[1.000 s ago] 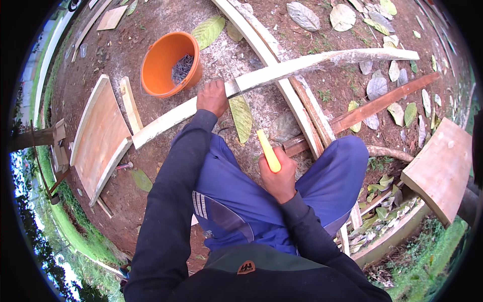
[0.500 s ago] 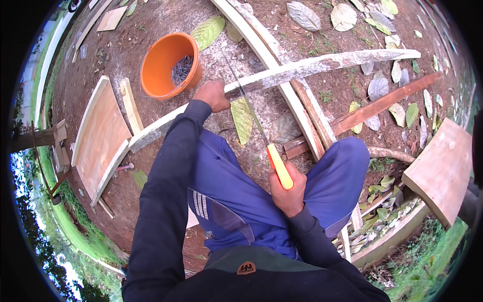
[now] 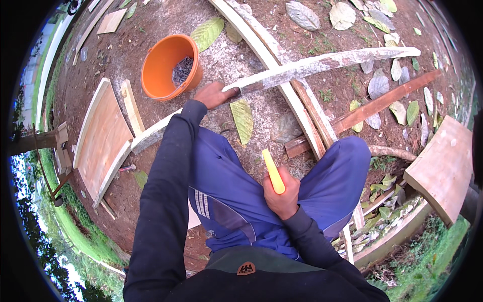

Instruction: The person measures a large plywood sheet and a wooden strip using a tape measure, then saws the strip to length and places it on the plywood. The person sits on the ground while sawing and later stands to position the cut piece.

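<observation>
My right hand (image 3: 284, 196) is closed round the yellow handle of a handsaw (image 3: 272, 170), held over my lap between my knees. The saw's blade can hardly be made out at this moment. Ahead of it, my left hand (image 3: 213, 94) grips a long pale wooden plank (image 3: 322, 65) from above, its thumb stretched along the top edge. That plank slants from the lower left to the upper right and lies across another pair of timbers (image 3: 301, 103). Just beyond my left hand stands an orange bucket (image 3: 155, 75) with many nails (image 3: 182, 71) in it.
A wide board (image 3: 103, 143) and a short batten (image 3: 132, 106) lie at the left, near a hammer (image 3: 127, 167). A reddish timber (image 3: 387, 98) lies at the right, with a thick board (image 3: 443, 168) closer by. Dry leaves (image 3: 243, 121) are strewn over the soil.
My right hand has drawn the saw slightly back and left, and its blade no longer shows across the plank. My left thumb has stretched right along the plank's edge.
</observation>
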`<state>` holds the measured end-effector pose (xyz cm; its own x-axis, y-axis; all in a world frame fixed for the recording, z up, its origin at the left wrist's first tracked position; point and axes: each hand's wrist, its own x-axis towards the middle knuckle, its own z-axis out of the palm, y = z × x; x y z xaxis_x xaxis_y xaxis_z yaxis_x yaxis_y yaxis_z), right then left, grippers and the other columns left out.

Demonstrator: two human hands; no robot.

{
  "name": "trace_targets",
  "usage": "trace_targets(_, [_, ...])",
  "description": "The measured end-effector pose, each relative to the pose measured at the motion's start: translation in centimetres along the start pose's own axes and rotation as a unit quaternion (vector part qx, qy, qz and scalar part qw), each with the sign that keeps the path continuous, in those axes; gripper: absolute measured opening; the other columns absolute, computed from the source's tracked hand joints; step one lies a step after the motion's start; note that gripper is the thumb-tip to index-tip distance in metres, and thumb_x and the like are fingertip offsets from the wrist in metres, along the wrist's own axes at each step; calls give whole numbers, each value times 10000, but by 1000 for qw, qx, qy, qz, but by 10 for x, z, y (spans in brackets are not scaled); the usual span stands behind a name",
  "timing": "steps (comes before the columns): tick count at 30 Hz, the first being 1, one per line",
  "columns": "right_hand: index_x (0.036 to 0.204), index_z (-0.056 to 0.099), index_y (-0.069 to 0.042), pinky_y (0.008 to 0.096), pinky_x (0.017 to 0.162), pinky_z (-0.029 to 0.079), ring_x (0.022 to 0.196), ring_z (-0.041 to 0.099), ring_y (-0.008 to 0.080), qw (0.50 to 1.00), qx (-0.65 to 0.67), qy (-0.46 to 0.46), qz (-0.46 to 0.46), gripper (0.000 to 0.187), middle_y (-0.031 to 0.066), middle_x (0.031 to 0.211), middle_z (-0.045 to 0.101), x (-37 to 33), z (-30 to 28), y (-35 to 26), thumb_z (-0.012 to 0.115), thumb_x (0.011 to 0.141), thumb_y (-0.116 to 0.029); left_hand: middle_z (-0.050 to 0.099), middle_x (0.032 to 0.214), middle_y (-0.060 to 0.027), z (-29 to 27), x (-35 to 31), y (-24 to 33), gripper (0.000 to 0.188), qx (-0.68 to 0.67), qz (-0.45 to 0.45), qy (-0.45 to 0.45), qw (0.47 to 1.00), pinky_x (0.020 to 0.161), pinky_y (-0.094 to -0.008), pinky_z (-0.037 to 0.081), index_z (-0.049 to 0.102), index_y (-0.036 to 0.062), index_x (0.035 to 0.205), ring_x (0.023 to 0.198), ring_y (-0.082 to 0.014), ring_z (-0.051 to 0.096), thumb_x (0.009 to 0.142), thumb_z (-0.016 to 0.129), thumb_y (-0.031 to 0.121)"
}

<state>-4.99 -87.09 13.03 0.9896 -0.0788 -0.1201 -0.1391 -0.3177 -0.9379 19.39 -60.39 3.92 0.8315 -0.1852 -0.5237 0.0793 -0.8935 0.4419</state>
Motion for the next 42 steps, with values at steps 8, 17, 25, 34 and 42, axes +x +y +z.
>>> trace_targets(8, [751,513,-29,368,502,454,487,600,259,1000,5,-4,2,243,143,581,545,-2,-12,-10,725,869,-24,690,909,-302,0,-7,7,606,20,-7,36,999,837,-531,480,711,-60,951,888,-445,675,958,590,534])
trace_targets(17, [779,546,-28,410,529,499,572,683,356,999,23,-17,20,210,184,612,602,3,-23,-11,735,861,-71,692,834,-314,4,-5,4,740,15,12,61,998,791,-529,499,721,-83,879,818,-443,692,930,600,645])
trace_targets(25, [782,550,-20,416,517,484,545,666,346,999,38,-12,35,195,187,598,577,4,-25,-4,722,862,-67,689,805,-310,6,-1,4,764,19,4,53,998,762,-538,501,726,-81,839,784,-422,697,922,610,670])
trace_targets(34, [759,557,-6,425,536,488,573,672,369,999,32,-29,29,185,208,613,590,46,-1,-2,710,848,-61,671,786,-268,8,-7,6,649,-3,-19,13,1000,762,-515,472,729,-52,954,757,-401,642,991,547,569])
trace_targets(42, [751,546,-3,423,551,488,563,666,339,999,26,-26,29,202,199,619,589,62,-7,-4,703,855,-77,710,876,-257,7,-19,20,659,18,-10,11,1000,787,-496,502,721,-61,1007,847,-364,701,878,691,585])
